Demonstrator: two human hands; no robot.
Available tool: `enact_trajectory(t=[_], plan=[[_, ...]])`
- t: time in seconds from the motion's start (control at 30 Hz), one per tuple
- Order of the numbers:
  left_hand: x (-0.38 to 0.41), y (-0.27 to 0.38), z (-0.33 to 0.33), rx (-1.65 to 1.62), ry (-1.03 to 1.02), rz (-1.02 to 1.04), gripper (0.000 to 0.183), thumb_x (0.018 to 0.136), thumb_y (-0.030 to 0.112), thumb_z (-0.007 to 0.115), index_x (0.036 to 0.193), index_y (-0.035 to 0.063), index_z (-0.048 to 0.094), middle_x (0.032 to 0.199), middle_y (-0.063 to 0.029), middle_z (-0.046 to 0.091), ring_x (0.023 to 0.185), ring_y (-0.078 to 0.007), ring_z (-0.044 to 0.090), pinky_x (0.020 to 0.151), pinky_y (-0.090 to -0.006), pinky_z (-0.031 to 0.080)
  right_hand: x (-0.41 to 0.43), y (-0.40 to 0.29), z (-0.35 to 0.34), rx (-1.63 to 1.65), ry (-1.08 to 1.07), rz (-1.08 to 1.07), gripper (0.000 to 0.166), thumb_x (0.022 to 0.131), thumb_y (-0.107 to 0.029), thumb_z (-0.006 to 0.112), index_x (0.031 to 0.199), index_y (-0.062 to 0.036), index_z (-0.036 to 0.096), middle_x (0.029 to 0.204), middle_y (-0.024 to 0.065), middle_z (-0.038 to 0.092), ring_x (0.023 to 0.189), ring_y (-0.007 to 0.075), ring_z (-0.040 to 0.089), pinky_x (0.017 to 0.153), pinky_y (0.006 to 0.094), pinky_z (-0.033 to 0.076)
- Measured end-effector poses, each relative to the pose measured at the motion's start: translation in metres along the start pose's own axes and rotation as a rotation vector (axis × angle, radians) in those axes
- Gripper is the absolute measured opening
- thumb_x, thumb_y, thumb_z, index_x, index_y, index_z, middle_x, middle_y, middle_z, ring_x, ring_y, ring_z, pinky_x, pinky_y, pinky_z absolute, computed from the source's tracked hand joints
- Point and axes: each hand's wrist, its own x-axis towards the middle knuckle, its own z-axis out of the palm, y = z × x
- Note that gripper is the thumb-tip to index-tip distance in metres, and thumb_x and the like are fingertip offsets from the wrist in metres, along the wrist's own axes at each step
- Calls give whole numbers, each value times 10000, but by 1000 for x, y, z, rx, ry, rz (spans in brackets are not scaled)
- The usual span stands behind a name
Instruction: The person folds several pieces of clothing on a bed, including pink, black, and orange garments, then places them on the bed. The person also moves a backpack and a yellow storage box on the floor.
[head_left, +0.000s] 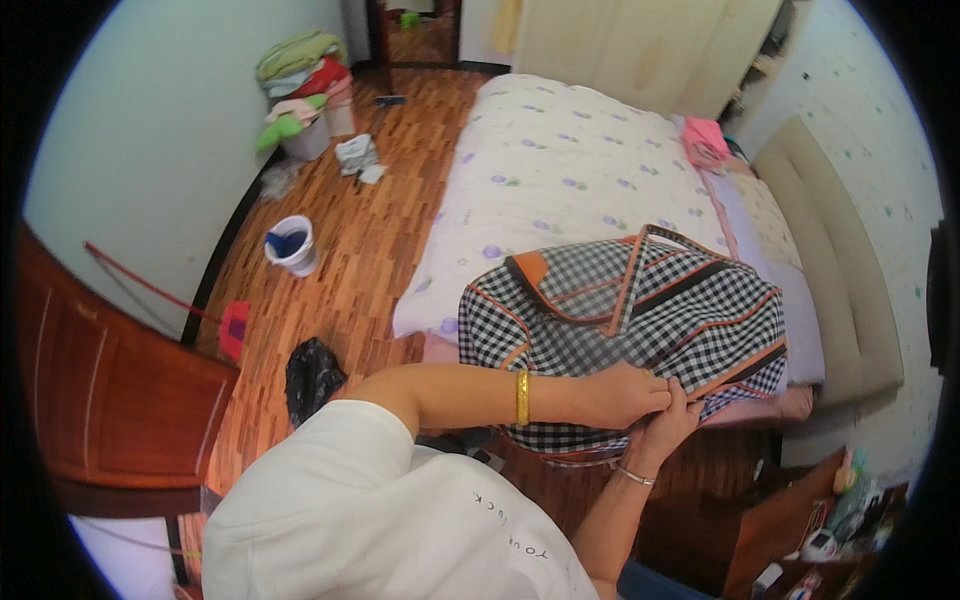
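A large black-and-white checked fabric bag (585, 285) with orange trim and carrying straps lies across the near end of the bed (555, 187). Both of my hands are together at its near right edge. My left hand (671, 424) pinches the bag's trimmed edge from below, with a thin bracelet at the wrist. Reaching across from the left, my right hand (630, 394) touches it, fingers curled at the same edge; a gold bangle circles that forearm. What the right fingertips grip is hidden.
On the wooden floor at left are a white bucket (301, 259), a black plastic bag (311, 379) and a red dustpan (235, 330). Full bins (307, 139) stand by the wall. A cluttered wooden cabinet (780, 517) is at lower right. A padded headboard (840, 277) borders the bed.
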Motion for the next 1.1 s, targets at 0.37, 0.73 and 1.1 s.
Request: enact_trajectory(t=[0.37, 0.73, 1.1], plan=[[-80, 52, -96, 265, 165, -311, 435, 705, 33, 670, 1120, 32, 542, 1002, -150, 578, 951, -307, 573, 806, -369, 468, 24, 3, -21, -201, -62, -66, 152, 838, 19, 541, 980, 23, 487, 822, 6, 443, 704, 108, 421, 666, 247, 396], [-266, 98, -87, -703, 657, -1839, 618, 887, 280, 589, 1390, 94, 282, 1313, -72, 417, 1049, -211, 501, 821, -340, 457, -27, 93, 37, 74, -409, 175, 214, 808, 38, 564, 752, -71, 388, 728, -31, 414, 630, 60, 377, 577, 222, 340], [-143, -167, -203, 0, 500, -1092, 489, 937, 347, 461, 1237, -34, 397, 1042, -181, 578, 877, -275, 549, 730, -403, 444, 121, -16, 197, 43, -558, -683, 342, 839, -240, 626, 1041, 17, 527, 941, 59, 599, 852, 163, 537, 794, 286, 435]])
